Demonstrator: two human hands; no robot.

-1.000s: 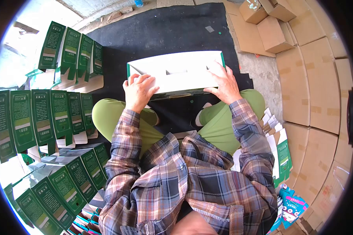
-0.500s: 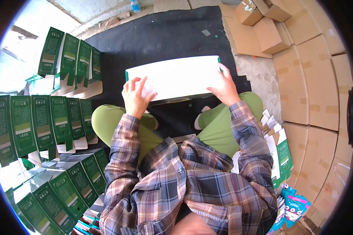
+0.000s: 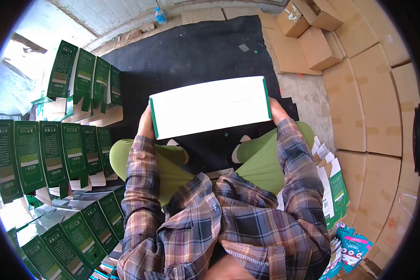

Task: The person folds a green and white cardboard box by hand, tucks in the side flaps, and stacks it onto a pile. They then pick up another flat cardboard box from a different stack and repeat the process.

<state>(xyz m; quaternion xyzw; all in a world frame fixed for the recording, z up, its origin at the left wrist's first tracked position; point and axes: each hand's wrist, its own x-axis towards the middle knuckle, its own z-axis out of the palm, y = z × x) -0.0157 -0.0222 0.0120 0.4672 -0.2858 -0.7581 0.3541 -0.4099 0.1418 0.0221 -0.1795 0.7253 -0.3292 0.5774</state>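
Observation:
A long white box with green edges (image 3: 210, 108) is held out over my lap, its broad white face toward me. My left hand (image 3: 146, 123) grips its left end, with the fingers mostly hidden behind the box. At the opposite end, my right hand (image 3: 278, 111) holds the box from the side, and its fingertips are also out of sight. The box slants slightly, its right end farther from me.
Rows of green printed boxes (image 3: 51, 154) stand at my left. Brown cartons (image 3: 378, 93) are stacked along the right, with open cartons (image 3: 317, 46) behind. Flattened green-white boxes (image 3: 336, 191) and blue printed packets (image 3: 354, 249) lie by my right side. A black mat (image 3: 186, 56) covers the floor.
Both hands have moved from the near face of the box to its two ends. The box has turned so that more of its white face shows, and its lower edge is nearer to me.

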